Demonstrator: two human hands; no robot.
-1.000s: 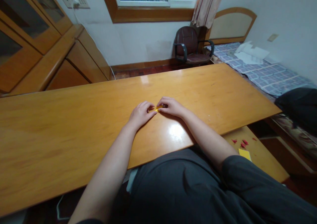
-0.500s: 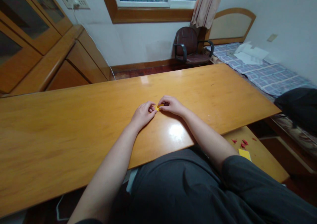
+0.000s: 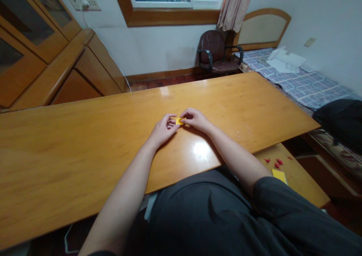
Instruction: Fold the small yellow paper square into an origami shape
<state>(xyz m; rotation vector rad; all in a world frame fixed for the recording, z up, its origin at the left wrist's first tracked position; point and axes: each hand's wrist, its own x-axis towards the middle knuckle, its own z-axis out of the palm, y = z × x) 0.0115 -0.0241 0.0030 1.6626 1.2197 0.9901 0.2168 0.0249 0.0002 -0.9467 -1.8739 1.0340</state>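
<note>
A small piece of folded yellow paper (image 3: 179,121) is between my two hands, just over the middle of the wooden table (image 3: 93,142). My right hand (image 3: 195,119) pinches its right side between thumb and fingers. On the left side, my left hand (image 3: 164,129) has its thumb against the lower edge, with the index finger raised and curved above it. The fingertips partly cover the paper, so its exact folded shape is hard to make out.
Right of my body, a lower wooden surface (image 3: 302,184) holds several small red folded pieces (image 3: 277,165) and a yellow paper stack (image 3: 279,176). A brown armchair (image 3: 213,52) stands beyond the table. A black bag (image 3: 339,122) rests on the bed at right.
My left index finger has lifted and loosened from the paper, so more yellow shows. The right hand keeps its pinch, and the paper appears slightly turned.
</note>
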